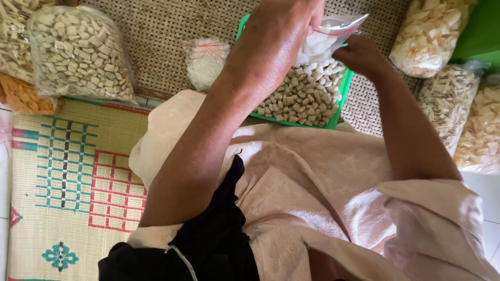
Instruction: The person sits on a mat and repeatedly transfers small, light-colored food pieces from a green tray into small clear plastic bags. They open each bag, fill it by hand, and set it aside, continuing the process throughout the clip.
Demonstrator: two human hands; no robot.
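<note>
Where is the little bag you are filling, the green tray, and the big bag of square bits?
little bag (pixel 333 28): head view, clear upper part.
green tray (pixel 341 99): head view, right rim.
big bag of square bits (pixel 78 52): head view, middle.

Green tray (pixel 337 110), pale beige crackers (pixel 302 96), pink-and-teal patterned mat (pixel 73 177), pale pink garment (pixel 312 182)

Woven mats carrying snack bags and a tray

A brown rattan mat (pixel 156 36) is bearing a green tray (pixel 333 118) at 12 o'clock, big cracker bags (pixel 78 52) at 10 and 2 o'clock (pixel 432 34); a patterned straw mat (pixel 67 171) is lying at 8 o'clock.
</note>
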